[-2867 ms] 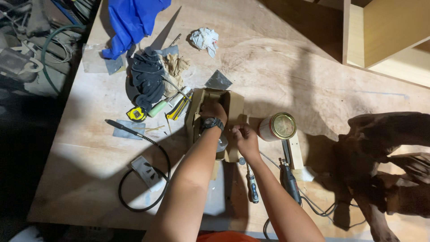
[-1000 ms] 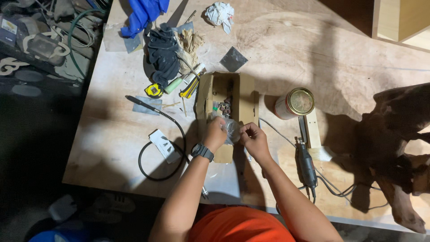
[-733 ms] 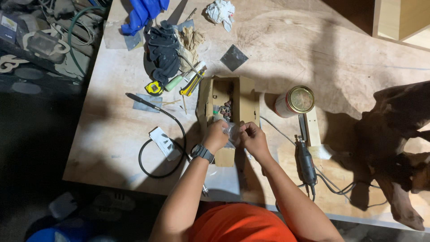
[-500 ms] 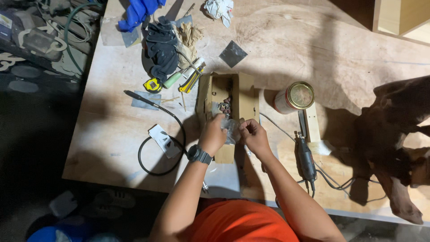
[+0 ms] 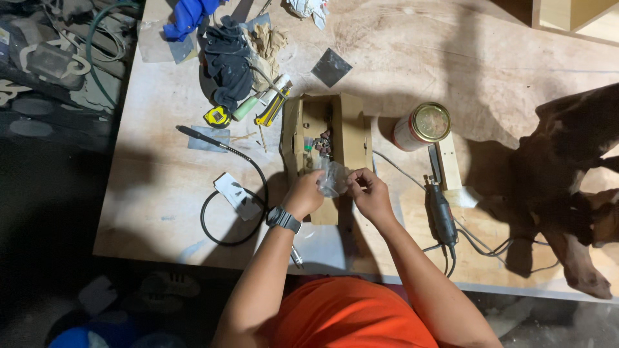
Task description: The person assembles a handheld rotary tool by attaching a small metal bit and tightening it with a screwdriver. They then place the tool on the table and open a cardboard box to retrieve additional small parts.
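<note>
My left hand (image 5: 304,193) and my right hand (image 5: 367,191) meet over the near end of an open cardboard box (image 5: 354,132) on the plywood table (image 5: 451,58). Between them they pinch a small clear plastic bag (image 5: 333,178). What the bag holds is too small to tell. Small dark bits lie inside the box. A dark watch (image 5: 284,219) sits on my left wrist.
A rotary power tool (image 5: 441,212) with its cord lies right of my hands, a tin can (image 5: 422,125) beyond it. A black flexible shaft (image 5: 222,187), yellow tape measure (image 5: 217,116), screwdrivers (image 5: 274,106), dark rags (image 5: 227,57) and blue cloth (image 5: 187,16) crowd the left. Dark carved wood (image 5: 574,174) fills the right.
My hands drew back from inside the box to its near end, now holding the clear bag between them. The view has shifted slightly.
</note>
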